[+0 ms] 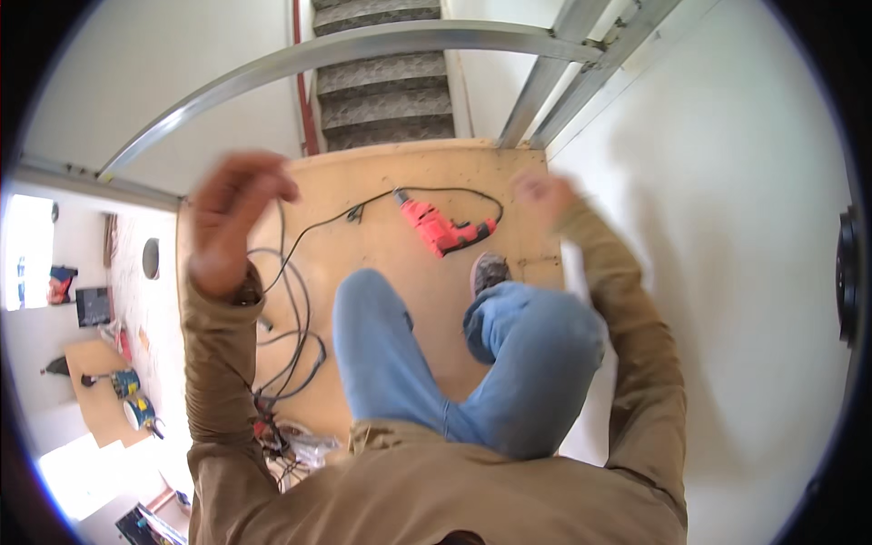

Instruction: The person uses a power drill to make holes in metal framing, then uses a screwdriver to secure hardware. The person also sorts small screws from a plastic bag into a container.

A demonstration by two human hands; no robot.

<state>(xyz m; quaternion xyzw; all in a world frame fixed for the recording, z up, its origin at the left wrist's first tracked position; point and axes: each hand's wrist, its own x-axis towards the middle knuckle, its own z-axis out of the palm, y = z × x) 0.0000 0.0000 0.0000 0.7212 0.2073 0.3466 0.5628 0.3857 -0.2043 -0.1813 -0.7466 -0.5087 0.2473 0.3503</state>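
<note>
Fingers (259,173) of the raised left hand (223,227) are half-curled; right hand (545,194) is raised too, fingers blurred; cannot tell if either grips anything. Red drill (434,225) lies untouched on the wooden floor (529,243), between and below both hands, black cord (454,189) arcing past its chuck. Patterned shoe (491,270) rests near the drill's handle.

The room is bright. White glare fills the opening (32,252) at the far left, and soft shadows lie on the right wall (758,218). The left hand (232,218) is blurred, the right hand (545,197) even more. The metal rail (363,44) shines and bends strongly; the corners are black.
</note>
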